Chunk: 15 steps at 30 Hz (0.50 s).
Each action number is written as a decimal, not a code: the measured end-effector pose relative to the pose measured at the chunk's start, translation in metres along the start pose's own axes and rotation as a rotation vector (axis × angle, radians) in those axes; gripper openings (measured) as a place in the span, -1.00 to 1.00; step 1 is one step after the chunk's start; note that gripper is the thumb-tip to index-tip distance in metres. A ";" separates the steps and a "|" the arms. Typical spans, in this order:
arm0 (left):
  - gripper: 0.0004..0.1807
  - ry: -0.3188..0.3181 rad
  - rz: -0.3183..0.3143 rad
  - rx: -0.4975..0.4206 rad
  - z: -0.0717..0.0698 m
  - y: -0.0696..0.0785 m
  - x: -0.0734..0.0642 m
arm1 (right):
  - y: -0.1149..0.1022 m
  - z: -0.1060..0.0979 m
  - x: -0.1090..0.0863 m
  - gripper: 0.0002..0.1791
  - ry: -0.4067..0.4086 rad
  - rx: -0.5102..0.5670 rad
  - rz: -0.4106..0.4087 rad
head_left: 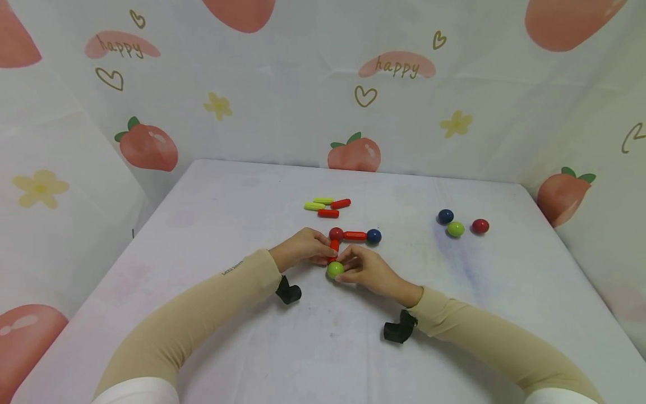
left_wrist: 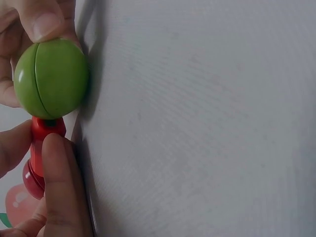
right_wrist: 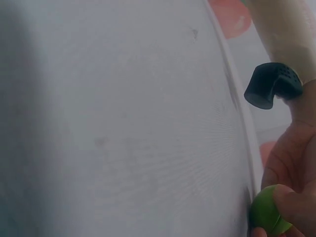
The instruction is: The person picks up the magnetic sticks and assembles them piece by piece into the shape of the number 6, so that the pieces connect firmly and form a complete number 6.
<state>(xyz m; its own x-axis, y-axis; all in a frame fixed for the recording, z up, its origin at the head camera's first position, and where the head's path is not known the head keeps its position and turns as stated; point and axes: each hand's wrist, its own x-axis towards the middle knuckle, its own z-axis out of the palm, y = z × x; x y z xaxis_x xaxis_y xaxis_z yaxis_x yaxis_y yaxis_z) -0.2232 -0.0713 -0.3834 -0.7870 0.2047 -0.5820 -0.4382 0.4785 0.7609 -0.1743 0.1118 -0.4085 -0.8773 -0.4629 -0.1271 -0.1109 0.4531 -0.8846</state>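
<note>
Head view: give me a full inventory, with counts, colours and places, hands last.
Corner ball: 1, red, where the two joined rods meet
Sideways rod: 1, red, right of the corner ball
End ball: 1, dark blue, sideways rod's right end
Near rod: 1, red, partly hidden between the hands
Near ball: 1, green, near rod's near end
Loose rods: 4, two red, two yellow-green, far middle
Loose balls: 3, dark blue, green, red, far right
Table: 1, whitish, beneath
Backdrop: white, peach-printed, behind
Wrist devices: 2, black, at the wrists
Sleeves: 2, tan
Left hand: 1, bare, holding near rod
Right hand: 1, bare, pinching near ball
</note>
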 end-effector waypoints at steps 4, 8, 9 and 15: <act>-0.70 0.003 -0.004 -0.009 0.001 0.000 0.002 | -0.001 0.001 0.000 -0.61 -0.001 -0.004 -0.008; -0.70 -0.008 -0.004 -0.027 0.001 0.000 0.002 | -0.002 0.001 0.000 -0.60 -0.001 -0.006 -0.017; -0.70 -0.011 -0.004 -0.030 0.002 0.000 0.002 | -0.002 0.001 0.000 -0.60 -0.002 -0.007 -0.021; -0.72 -0.013 -0.018 -0.032 0.002 0.000 0.004 | 0.000 0.001 0.002 -0.61 0.002 -0.016 -0.014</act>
<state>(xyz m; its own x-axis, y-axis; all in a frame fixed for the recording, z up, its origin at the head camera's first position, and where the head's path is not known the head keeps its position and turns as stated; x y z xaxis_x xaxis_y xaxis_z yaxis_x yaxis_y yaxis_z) -0.2253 -0.0686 -0.3865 -0.7733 0.2071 -0.5993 -0.4664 0.4545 0.7588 -0.1756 0.1106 -0.4090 -0.8767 -0.4674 -0.1138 -0.1304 0.4586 -0.8790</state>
